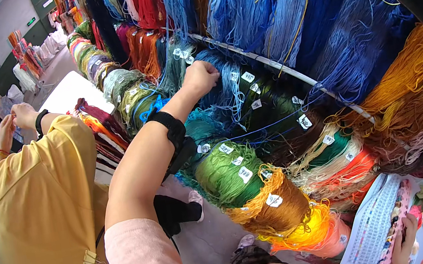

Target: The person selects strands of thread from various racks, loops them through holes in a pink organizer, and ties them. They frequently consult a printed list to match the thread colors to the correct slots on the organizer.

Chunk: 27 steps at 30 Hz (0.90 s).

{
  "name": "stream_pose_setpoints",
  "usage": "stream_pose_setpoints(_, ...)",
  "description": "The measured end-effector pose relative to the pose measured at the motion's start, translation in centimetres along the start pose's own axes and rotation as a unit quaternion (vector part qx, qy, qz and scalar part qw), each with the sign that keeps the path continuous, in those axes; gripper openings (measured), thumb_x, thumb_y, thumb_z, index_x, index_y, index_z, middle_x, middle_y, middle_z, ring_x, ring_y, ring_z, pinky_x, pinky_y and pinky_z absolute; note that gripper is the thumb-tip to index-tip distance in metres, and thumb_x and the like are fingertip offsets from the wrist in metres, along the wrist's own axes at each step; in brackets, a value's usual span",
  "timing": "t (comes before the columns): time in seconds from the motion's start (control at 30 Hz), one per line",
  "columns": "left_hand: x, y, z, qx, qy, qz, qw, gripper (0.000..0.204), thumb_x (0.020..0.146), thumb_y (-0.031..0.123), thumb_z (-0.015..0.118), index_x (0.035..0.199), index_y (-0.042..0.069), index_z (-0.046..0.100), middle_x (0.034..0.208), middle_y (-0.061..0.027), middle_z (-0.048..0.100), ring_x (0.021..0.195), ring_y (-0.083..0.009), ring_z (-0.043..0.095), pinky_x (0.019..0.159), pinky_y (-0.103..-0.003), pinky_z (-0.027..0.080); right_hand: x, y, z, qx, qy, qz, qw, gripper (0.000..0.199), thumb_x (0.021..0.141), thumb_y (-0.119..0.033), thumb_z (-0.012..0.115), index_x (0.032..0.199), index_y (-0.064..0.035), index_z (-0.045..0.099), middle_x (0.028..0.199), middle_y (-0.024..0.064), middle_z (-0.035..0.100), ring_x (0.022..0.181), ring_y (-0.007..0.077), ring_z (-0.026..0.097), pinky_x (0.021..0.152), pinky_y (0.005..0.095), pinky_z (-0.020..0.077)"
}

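My left hand [202, 77] reaches far forward, a dark band round its wrist. Its fingers are curled closed against a hank of blue yarn [221, 83] hung on a rack; what they pinch is hidden. Small white paper tags [247, 76] sit on this and neighbouring hanks. At the lower right, my right hand [405, 243] grips a printed paper chart [369, 223] with rows of small coloured marks and a strip of pinkish samples along one side. Just left of the chart hang yellow yarn [316, 221] and green yarn [229, 171] hanks in a row.
A metal rail [273, 63] crosses above the lower hanks, with more blue yarn [285, 2] above it. Close on my left stands a person in a mustard shirt [44, 199], both hands raised. Beyond them is a white table [77, 96]. Orange hanks [409, 76] hang at right.
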<state>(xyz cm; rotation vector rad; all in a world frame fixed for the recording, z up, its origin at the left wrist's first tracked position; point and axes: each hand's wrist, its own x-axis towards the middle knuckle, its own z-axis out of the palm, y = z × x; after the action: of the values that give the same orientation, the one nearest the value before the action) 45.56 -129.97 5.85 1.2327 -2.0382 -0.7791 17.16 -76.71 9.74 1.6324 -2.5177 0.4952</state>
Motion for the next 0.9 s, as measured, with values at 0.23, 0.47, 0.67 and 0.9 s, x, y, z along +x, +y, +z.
stream_pose_setpoints(0.23, -0.6, 0.5, -1.3, -0.213, -0.007, -0.121, 0.969, 0.013, 0.079, 0.014, 0.047, 0.081, 0.002, 0.051, 0.072, -0.0051, 0.057, 0.059, -0.0101, 0.056, 0.049, -0.021, 0.041, 0.2, 0.0, -0.1, -0.013, 0.004, -0.009, 1.0, 0.03, 0.082, -0.013, 0.042, 0.107, 0.0036, 0.042, 0.112, 0.0187, 0.04, 0.108, 0.0318, 0.034, 0.092, 0.0371, 0.0245)
stream_pose_setpoints(0.47, -0.2, -0.1, -1.4, -0.209, -0.034, -0.114, 0.971, 0.013, 0.076, 0.016, 0.051, 0.078, 0.003, 0.051, 0.073, -0.0048, 0.057, 0.064, -0.011, 0.054, 0.053, -0.023, 0.04, 0.6, -0.1, -0.1, 0.0, 0.01, -0.008, 1.0, 0.029, 0.082, -0.012, 0.042, 0.106, 0.0035, 0.043, 0.111, 0.019, 0.041, 0.106, 0.0318, 0.035, 0.091, 0.0369, 0.0257)
stream_pose_setpoints(0.67, -0.3, 0.1, -0.3, 0.015, 0.026, -0.027, 0.999, 0.019, 0.061, 0.017, 0.064, 0.075, 0.004, 0.062, 0.072, -0.0121, 0.059, 0.068, -0.0214, 0.057, 0.066, -0.029, 0.044, 0.2, 0.0, 0.0, -0.007, 0.012, -0.01, 1.0, 0.029, 0.081, -0.012, 0.042, 0.106, 0.0028, 0.043, 0.111, 0.0185, 0.041, 0.107, 0.0316, 0.035, 0.091, 0.037, 0.0254)
stream_pose_setpoints(0.9, -0.4, -0.1, -0.9, -0.004, 0.036, -0.016, 0.999, 0.021, 0.064, 0.018, 0.064, 0.075, 0.001, 0.062, 0.065, -0.0081, 0.058, 0.059, -0.0157, 0.053, 0.057, -0.027, 0.042, 0.0, 0.1, 0.1, 0.001, 0.011, -0.011, 1.0, 0.03, 0.081, -0.012, 0.042, 0.107, 0.0022, 0.043, 0.112, 0.0177, 0.041, 0.108, 0.0315, 0.034, 0.092, 0.0371, 0.0244)
